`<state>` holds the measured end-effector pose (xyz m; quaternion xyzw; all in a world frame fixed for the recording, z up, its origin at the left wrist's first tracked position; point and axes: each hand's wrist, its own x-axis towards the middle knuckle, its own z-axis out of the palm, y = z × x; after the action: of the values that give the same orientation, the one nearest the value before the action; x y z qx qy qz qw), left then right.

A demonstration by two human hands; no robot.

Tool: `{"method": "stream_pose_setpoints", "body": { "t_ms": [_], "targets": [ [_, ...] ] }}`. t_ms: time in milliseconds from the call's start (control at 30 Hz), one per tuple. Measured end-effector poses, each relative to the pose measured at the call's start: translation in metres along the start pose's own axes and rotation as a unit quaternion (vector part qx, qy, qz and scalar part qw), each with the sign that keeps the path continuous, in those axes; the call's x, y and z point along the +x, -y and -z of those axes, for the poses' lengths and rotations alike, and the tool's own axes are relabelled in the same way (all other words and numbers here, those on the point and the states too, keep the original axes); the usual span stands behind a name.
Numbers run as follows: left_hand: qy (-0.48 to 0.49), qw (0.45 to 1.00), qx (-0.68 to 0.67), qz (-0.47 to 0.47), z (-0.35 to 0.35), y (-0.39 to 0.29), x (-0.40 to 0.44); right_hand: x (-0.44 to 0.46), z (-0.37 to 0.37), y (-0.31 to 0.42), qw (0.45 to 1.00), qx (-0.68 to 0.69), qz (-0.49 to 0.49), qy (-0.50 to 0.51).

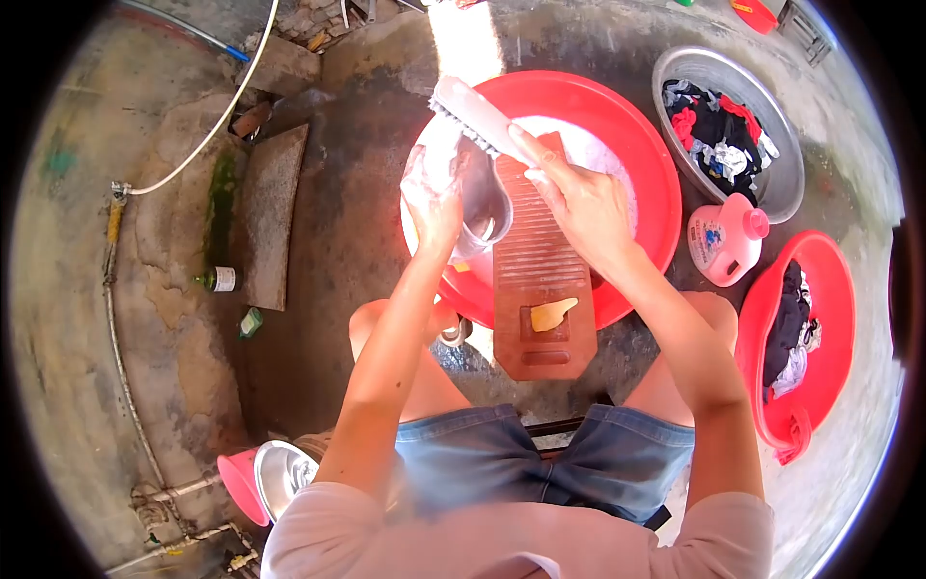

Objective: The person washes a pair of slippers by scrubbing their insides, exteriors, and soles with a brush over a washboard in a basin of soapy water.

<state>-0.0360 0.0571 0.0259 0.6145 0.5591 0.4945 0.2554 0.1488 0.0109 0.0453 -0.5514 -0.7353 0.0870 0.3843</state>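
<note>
My right hand [584, 207] is wrapped round the handle of a pink scrub brush [479, 114], its pale bristles facing down and left. Gripped in my left hand [433, 200] is a grey and white shoe [495, 206], its opening toward me, close under the brush; whether the bristles touch it I cannot tell. Both hands are above a large red basin [662, 183] with foamy water [590, 150]. A brown washboard [540, 253] leans in the basin and reaches over its near rim. A yellowish piece of soap [554, 314] lies in the washboard's recess.
On the right stand a metal basin [796, 183] of clothes, a pink detergent jug [725, 243] and a red tub [831, 299] with more clothes. A green bottle [220, 279] lies left by a leaning board [273, 222]. A white hose [227, 111] hangs at upper left.
</note>
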Motion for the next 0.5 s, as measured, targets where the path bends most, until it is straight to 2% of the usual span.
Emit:
{"method": "stream_pose_setpoints", "body": {
  "t_ms": [33, 67, 100, 133, 200, 267, 300, 400, 433, 500],
  "targets": [
    [-0.016, 0.999, -0.023, -0.025, -0.005, 0.005, -0.004, -0.003, 0.001, 0.007, 0.999, 0.013, 0.038, -0.018],
    [-0.031, 0.997, -0.047, -0.049, -0.011, 0.007, -0.008, 0.000, -0.001, 0.008, 0.999, 0.006, 0.035, -0.003],
    [-0.020, 0.997, -0.017, -0.075, -0.017, 0.009, -0.010, 0.005, -0.004, 0.007, 0.999, -0.001, 0.029, 0.013],
    [0.016, 0.998, 0.001, -0.058, -0.017, 0.011, -0.014, 0.009, -0.007, 0.002, 0.999, -0.006, 0.023, 0.029],
    [0.083, 0.996, 0.036, -0.029, -0.011, -0.013, -0.014, 0.019, -0.016, -0.028, 0.989, 0.144, -0.033, 0.026],
    [0.143, 0.988, 0.054, -0.018, -0.005, -0.018, -0.011, 0.028, -0.020, -0.048, 0.953, 0.292, -0.083, 0.022],
    [0.159, 0.986, 0.051, -0.024, -0.005, -0.018, -0.010, 0.025, -0.018, -0.050, 0.932, 0.345, -0.056, 0.100],
    [0.193, 0.979, 0.058, -0.037, -0.006, -0.017, -0.009, 0.023, -0.022, -0.055, 0.906, 0.366, -0.148, 0.153],
    [0.195, 0.977, 0.064, -0.049, -0.007, -0.013, -0.006, 0.020, -0.031, -0.061, 0.897, 0.405, -0.128, 0.124],
    [0.193, 0.974, 0.080, -0.083, -0.004, -0.008, -0.004, 0.023, -0.017, -0.052, 0.893, 0.401, -0.172, 0.113]
  ]
}}
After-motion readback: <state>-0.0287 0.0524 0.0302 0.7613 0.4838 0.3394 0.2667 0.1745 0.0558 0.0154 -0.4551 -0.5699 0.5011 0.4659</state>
